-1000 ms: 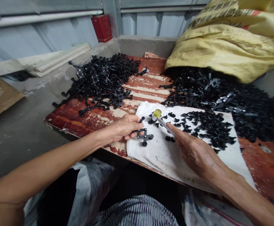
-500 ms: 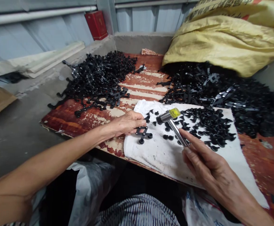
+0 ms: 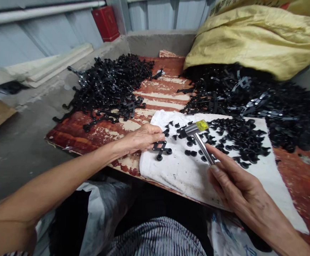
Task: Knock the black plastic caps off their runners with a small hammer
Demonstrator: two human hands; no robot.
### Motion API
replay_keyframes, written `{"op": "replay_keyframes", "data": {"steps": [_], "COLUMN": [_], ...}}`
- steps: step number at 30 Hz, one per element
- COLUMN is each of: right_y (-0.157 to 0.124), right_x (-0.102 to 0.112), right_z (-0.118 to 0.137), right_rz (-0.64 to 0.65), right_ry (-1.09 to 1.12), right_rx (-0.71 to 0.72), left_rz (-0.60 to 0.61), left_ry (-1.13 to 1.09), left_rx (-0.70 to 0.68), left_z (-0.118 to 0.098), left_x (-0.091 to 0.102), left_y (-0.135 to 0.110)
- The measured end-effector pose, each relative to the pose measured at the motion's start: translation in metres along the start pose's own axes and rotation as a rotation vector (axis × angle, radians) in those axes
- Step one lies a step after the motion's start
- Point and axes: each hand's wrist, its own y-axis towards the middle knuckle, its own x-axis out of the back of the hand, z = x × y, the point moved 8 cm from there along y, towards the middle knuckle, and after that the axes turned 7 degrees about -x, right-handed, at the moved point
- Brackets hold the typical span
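My left hand (image 3: 144,138) rests on the edge of a white cloth (image 3: 181,174), its fingers closed on a small black plastic frame part (image 3: 160,148) that lies flat on the cloth. My right hand (image 3: 232,179) grips the metal handle of a small hammer (image 3: 197,132) with a yellow-capped head. The hammer head hovers a little above and to the right of the frame part. Several loose black caps (image 3: 190,153) lie on the cloth around the hammer, with a thicker heap of caps (image 3: 240,138) to the right.
A worn red board (image 3: 91,132) carries a pile of black frame parts (image 3: 109,87) at the left and a larger black pile (image 3: 250,96) spilling from a yellow sack (image 3: 253,39) at the right. A red box (image 3: 105,23) stands against the grey wall.
The hammer was down on the part a second ago. My right hand has since drawn back toward me and lifted the head up and to the right. My left hand stays put.
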Motion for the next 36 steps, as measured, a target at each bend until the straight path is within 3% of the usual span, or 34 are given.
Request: {"op": "replay_keyframes", "data": {"steps": [36], "right_y": [0.0009], "right_x": [-0.0003], "right_z": [-0.0004], "right_rz": [0.036], "right_ry": [0.027], "right_rx": [-0.012], "left_rz": [-0.003], "left_ry": [0.038], "left_rx": [-0.033], "left_z": [0.0045], "left_x": [0.002], "left_y": [0.0029]}}
